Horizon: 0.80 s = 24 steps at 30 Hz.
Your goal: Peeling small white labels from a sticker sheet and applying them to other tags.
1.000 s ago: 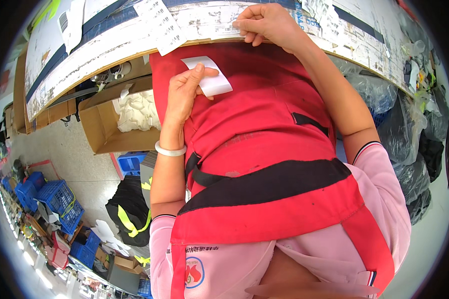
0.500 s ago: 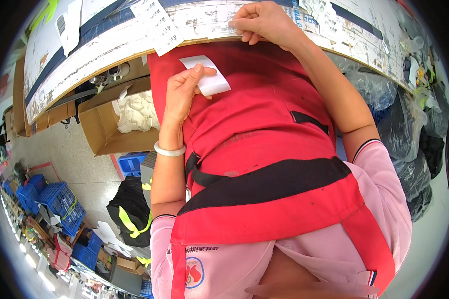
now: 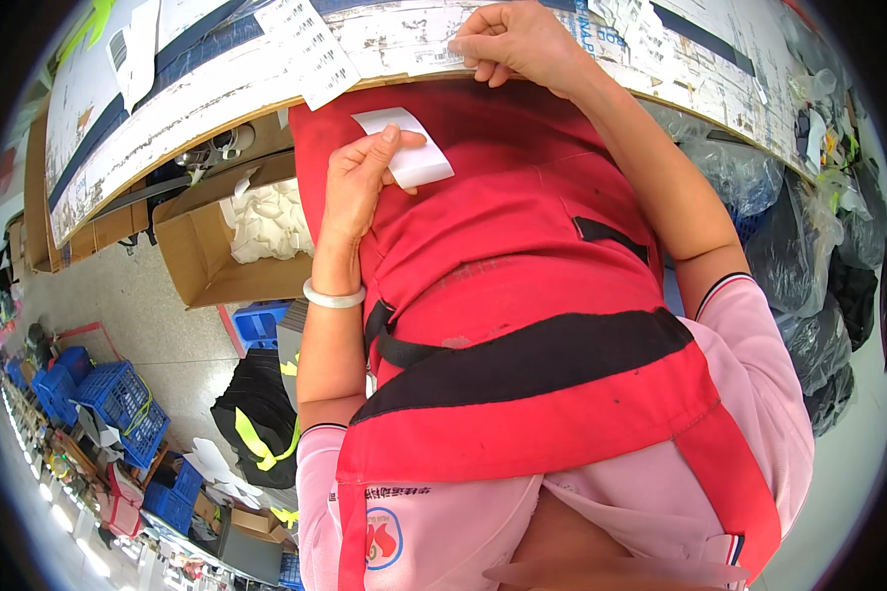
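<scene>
While the left hand [image 3: 360, 182] pinches a small white paper slip [image 3: 409, 148] between thumb and fingers against the red apron [image 3: 522, 286], the slip sits just below the tabletop [image 3: 197, 94] edge. Right hand [image 3: 517, 39] is curled, fingertips pressing a printed sheet [image 3: 404, 34] at the tabletop edge. Open cardboard box [image 3: 202, 256] with white material stands on the floor, left of the person. Blue crates [image 3: 118, 399] lie farther left.

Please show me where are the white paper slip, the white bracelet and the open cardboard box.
white paper slip [image 3: 416, 158], head view, on its bare right half, beside the left hand's thumb.
white bracelet [image 3: 333, 295], head view, on the band at the left wrist.
open cardboard box [image 3: 192, 258], head view, on its brown front wall.
</scene>
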### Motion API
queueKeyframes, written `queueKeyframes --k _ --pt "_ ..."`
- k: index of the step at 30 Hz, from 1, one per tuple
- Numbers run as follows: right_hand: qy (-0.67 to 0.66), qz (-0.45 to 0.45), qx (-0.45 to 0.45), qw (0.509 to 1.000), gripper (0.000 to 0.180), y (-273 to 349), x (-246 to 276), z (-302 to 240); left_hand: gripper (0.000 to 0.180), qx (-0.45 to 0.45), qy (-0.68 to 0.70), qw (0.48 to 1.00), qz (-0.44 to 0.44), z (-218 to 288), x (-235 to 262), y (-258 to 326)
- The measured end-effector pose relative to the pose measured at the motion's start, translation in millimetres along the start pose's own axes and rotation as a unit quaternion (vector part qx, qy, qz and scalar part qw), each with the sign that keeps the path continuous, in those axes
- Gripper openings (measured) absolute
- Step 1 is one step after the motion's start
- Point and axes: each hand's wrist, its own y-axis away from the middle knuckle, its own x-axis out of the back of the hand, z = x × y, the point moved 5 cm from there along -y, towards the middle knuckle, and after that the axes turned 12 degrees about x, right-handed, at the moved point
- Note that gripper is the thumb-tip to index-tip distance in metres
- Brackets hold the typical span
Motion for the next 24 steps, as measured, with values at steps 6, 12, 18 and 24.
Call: queueKeyframes --k 6,12,18,24 --pt "-0.015 -0.007 0.011 1.000 0.016 -1.4 -1.4 4.4 0.038 0.000 0.002 1.000 -0.002 -2.2 2.1 -0.1" --pt "0.013 0.000 0.005 1.000 0.016 2.5 -3.6 -2.9 0.038 0.001 0.002 1.000 -0.006 -1.7 0.5 0.2" --pt "0.021 0.001 0.013 1.000 0.015 5.7 -3.1 -8.0 0.037 0.004 0.005 1.000 -0.003 -1.1 0.8 0.9" --pt "0.018 -0.010 0.058 0.998 0.019 19.5 -7.0 -8.5 0.037 -0.009 0.027 1.000 0.002 0.6 0.6 2.6"
